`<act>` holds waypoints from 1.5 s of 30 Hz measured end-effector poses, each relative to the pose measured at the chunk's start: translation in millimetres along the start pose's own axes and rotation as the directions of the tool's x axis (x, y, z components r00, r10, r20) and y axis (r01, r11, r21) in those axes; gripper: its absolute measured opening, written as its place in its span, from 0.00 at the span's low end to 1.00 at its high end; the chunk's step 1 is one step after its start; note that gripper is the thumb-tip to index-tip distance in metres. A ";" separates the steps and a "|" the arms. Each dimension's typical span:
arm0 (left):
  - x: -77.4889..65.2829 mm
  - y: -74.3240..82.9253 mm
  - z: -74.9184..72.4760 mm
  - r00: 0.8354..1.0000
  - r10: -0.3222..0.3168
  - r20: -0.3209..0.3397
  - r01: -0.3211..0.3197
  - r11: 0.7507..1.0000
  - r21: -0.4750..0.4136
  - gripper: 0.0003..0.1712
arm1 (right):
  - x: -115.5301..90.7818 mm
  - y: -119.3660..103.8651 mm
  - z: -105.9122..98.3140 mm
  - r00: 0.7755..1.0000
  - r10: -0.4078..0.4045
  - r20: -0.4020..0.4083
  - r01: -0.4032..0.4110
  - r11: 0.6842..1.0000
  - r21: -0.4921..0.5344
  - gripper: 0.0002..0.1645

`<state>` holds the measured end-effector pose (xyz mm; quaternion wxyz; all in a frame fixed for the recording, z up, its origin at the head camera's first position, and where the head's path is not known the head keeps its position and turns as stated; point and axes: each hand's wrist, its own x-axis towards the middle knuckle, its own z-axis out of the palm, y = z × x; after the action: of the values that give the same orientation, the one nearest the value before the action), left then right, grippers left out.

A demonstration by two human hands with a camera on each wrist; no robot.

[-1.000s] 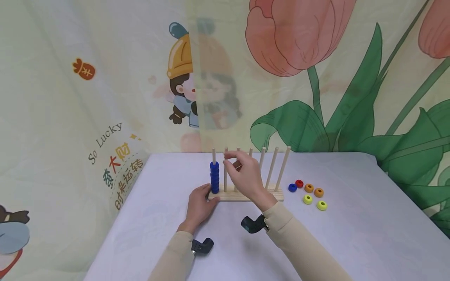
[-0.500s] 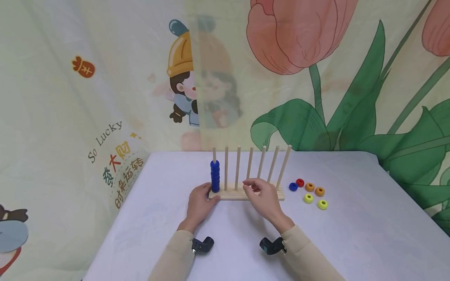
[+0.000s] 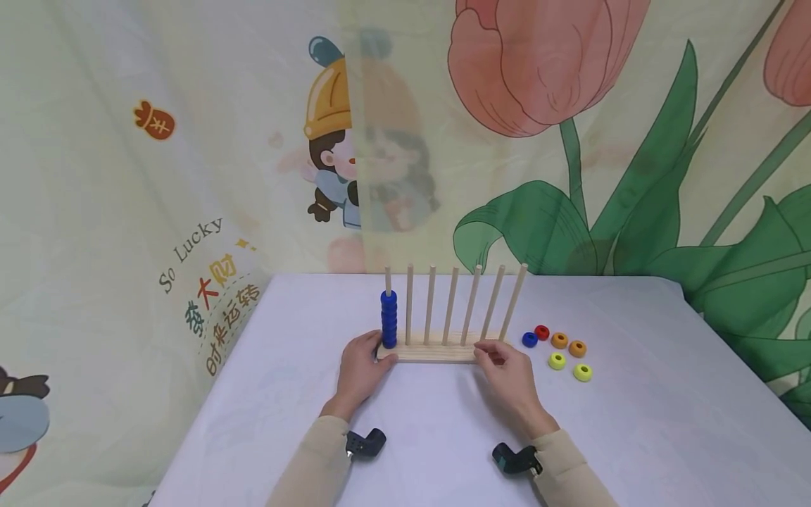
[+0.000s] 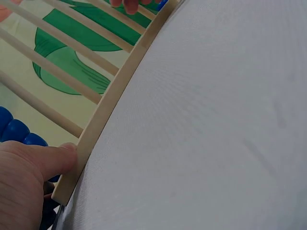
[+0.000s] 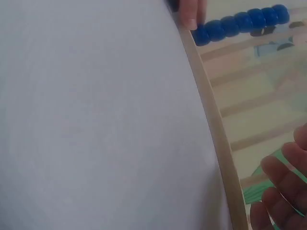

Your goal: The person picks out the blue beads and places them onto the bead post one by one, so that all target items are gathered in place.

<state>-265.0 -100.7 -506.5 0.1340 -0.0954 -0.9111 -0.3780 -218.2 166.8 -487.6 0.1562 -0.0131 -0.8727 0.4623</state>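
A wooden bead rack (image 3: 431, 353) stands on the table, its upright pegs in a row along the base. Blue beads (image 3: 389, 320) are stacked on the leftmost peg, whose tip sticks out above them; the other pegs are bare. My left hand (image 3: 360, 366) grips the left end of the base, the thumb (image 4: 60, 160) against its front edge in the left wrist view and the other fingers mostly hidden behind. At the rack's right end is my right hand (image 3: 510, 373), fingers (image 5: 283, 182) loosely bent and holding nothing; whether it touches the base I cannot tell.
Right of the rack lie loose beads: a blue bead (image 3: 529, 339), a red bead (image 3: 541, 332), two orange beads (image 3: 577, 348) and two yellow beads (image 3: 583, 372). A white cloth covers the table (image 3: 431, 436). A printed curtain (image 3: 405, 141) hangs behind it.
My right hand has come down from near the peg tops on the left and moved right to the rack's right end. The left hand keeps its grip on the base.
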 end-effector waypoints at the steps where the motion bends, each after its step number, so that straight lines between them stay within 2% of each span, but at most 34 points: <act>1: -0.1 -0.1 -0.1 1.000 -0.001 0.000 0.001 1.000 0.002 0.32 | 0.0 2.7 -2.0 1.000 0.027 -0.004 -0.027 1.000 -0.002 0.10; 12: 0.1 0.1 -0.3 1.000 -0.013 -0.001 0.013 1.000 0.000 0.32 | 1.1 23.2 -17.9 0.978 0.185 -0.093 -0.189 0.981 -0.039 0.16; 20: -3.6 -1.5 1.1 0.999 -0.028 0.018 0.028 1.000 0.004 0.32 | -3.5 32.4 -21.7 0.962 0.239 -0.134 -0.247 0.968 -0.041 0.16; 25: -4.3 -2.2 2.3 1.000 -0.016 0.017 0.016 1.000 0.008 0.33 | -4.0 36.4 -26.5 0.959 0.216 -0.182 -0.226 0.973 -0.036 0.15; 29: -0.6 -0.8 1.3 1.000 -0.009 0.010 0.009 1.000 0.006 0.33 | 1.1 36.9 -30.3 0.955 0.162 -0.250 -0.180 0.982 -0.052 0.18; 32: 1.5 -0.2 1.0 1.000 -0.006 0.006 0.006 1.000 0.012 0.32 | 5.0 37.4 -32.4 0.953 0.135 -0.273 -0.160 0.984 -0.073 0.22; 39: 1.8 -0.1 -0.1 1.000 -0.024 0.007 0.023 1.000 0.010 0.33 | 13.4 40.8 -32.5 0.963 0.116 -0.243 -0.158 0.975 -0.158 0.25; 45: 0.6 -2.7 1.2 1.000 -0.009 0.010 0.009 1.000 -0.001 0.33 | 21.1 43.8 -33.8 0.977 0.106 -0.187 -0.151 0.958 -0.243 0.25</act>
<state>-266.4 -101.7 -508.9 0.1276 -0.0933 -0.9119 -0.3788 -234.0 222.6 -499.9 0.1975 -0.1299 -0.9056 0.3522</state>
